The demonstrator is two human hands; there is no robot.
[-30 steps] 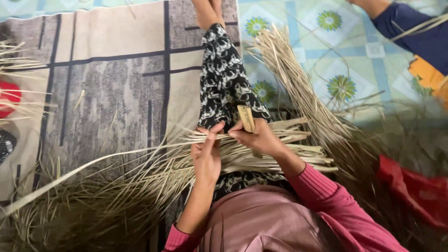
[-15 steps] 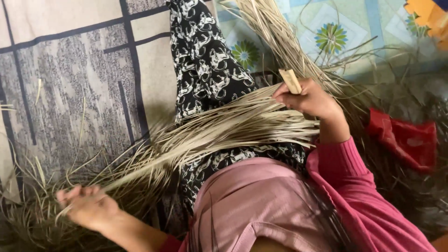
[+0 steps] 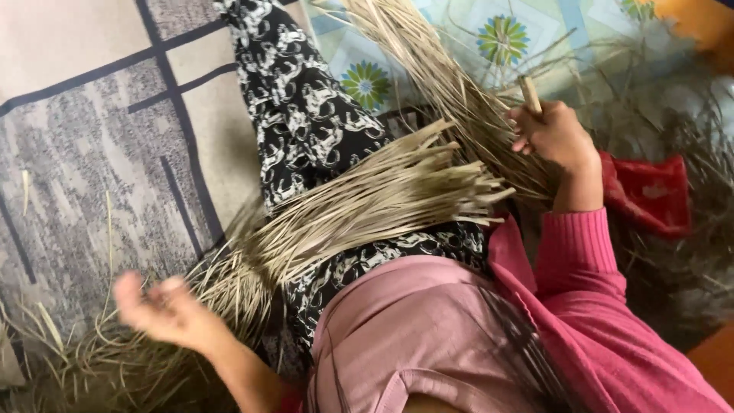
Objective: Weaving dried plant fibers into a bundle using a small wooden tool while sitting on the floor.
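A bundle of pale dried reed strips lies across my lap, over my leg in black-and-white patterned trousers. My right hand is raised at the upper right, closed round a small wooden tool whose end sticks up above the fingers, just beyond the cut ends of the strips. My left hand is blurred at the lower left, fingers apart, above the thin loose ends of the strips; I see nothing held in it.
A beige and grey patterned mat covers the floor at left. A second sheaf of strips runs up over a green flowered sheet. A red cloth lies at right among dark scattered fibres.
My left hand has let go of the strip it drew out to the lower left and now opens. My right hand with the tool has lifted away to the upper right.
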